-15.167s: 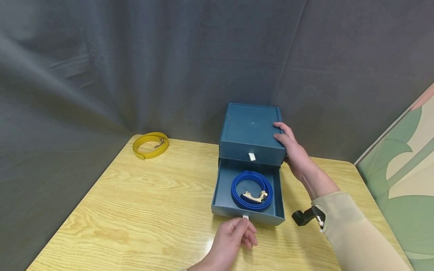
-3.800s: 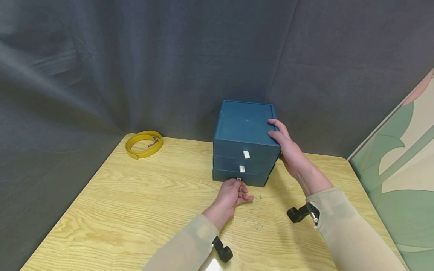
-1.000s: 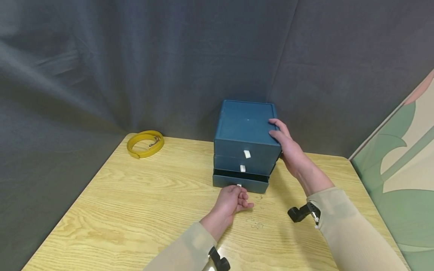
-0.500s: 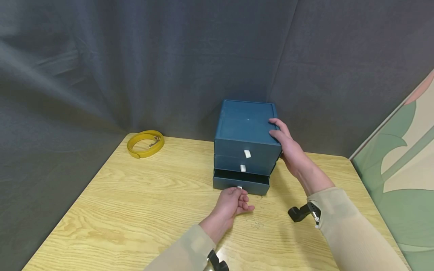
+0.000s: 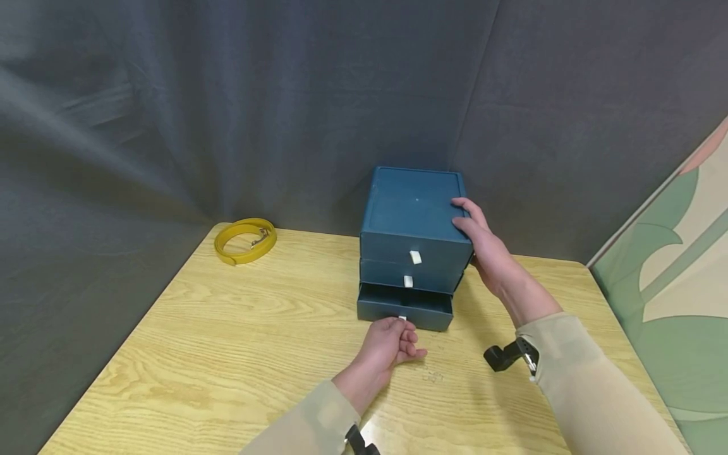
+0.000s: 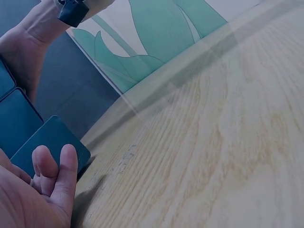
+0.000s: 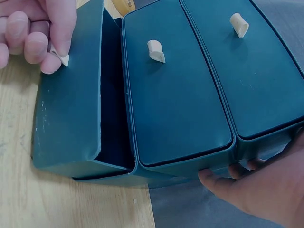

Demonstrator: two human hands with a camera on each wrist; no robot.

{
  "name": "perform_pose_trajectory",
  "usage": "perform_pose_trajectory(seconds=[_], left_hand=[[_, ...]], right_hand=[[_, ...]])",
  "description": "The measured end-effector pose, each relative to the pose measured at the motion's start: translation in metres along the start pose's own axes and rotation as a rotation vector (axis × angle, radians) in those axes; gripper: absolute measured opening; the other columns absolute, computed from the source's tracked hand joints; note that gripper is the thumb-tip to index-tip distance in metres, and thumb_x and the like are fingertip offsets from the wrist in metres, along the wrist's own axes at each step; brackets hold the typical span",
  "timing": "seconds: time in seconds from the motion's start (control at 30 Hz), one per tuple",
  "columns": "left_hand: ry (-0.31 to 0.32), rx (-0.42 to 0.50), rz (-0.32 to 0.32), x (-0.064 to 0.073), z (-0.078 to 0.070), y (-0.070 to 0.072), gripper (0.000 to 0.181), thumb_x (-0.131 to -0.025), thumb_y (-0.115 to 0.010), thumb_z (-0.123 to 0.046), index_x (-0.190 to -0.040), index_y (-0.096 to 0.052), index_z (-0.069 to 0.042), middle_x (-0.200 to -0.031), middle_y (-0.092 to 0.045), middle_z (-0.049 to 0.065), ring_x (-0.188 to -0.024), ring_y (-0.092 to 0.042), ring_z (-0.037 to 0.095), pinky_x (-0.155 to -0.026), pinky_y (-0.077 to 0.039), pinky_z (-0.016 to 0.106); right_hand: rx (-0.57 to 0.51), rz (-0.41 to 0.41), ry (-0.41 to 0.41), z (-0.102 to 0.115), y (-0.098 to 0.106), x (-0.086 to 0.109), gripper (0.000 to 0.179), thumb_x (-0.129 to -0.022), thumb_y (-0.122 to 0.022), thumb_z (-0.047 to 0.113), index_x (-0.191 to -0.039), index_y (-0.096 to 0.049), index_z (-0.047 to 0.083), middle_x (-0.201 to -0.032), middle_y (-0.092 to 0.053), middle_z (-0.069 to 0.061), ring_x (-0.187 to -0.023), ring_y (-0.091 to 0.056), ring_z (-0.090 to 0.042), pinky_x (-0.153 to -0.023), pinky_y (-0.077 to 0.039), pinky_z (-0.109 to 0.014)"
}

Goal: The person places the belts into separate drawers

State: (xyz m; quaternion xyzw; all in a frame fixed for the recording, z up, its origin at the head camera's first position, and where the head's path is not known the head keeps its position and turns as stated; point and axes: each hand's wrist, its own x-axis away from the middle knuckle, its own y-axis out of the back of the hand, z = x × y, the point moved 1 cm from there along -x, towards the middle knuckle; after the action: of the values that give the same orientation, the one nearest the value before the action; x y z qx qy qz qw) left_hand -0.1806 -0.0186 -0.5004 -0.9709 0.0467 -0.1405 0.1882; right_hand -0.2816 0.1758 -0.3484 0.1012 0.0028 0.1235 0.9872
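A dark blue three-drawer box (image 5: 418, 205) stands at the back of the table. My left hand (image 5: 382, 347) pinches the white pull tab (image 7: 61, 56) of the bottom drawer (image 5: 423, 316), which is partly out. Only a dark strip of that drawer's inside shows, so its contents are hidden. The top drawer (image 5: 392, 246) and the middle drawer (image 5: 381, 273) are closed. My right hand (image 5: 491, 259) grips the box's upper right edge, with fingers on the top and others along the side.
A coiled yellow belt (image 5: 244, 241) with a metal buckle lies at the table's back left corner. Behind the wooden table (image 5: 227, 347) hangs a grey curtain (image 5: 313, 114). A panel with green leaf shapes (image 5: 682, 303) borders the right side.
The middle drawer, open with a coiled blue belt inside 15.2 s ago, is closed. Since 3.8 s ago, my left hand has drawn the bottom drawer partway toward me. My right hand keeps its hold.
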Motion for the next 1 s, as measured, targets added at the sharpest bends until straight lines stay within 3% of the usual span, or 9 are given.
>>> perform_pose_trajectory(seconds=[1.0], left_hand=[[0.029, -0.019, 0.018, 0.020, 0.008, 0.007, 0.024, -0.115, -0.050, -0.008, -0.105, -0.068, 0.002, -0.081, -0.066, 0.005, -0.059, -0.058, 0.009, -0.080, -0.068, 0.042]], right_hand=[[0.009, -0.005, 0.000, 0.000, 0.000, 0.001, 0.061, -0.117, -0.037, 0.048, -0.174, -0.015, 0.044, -0.182, 0.014, 0.001, -0.164, 0.000, -0.040, -0.129, -0.013, -0.070]])
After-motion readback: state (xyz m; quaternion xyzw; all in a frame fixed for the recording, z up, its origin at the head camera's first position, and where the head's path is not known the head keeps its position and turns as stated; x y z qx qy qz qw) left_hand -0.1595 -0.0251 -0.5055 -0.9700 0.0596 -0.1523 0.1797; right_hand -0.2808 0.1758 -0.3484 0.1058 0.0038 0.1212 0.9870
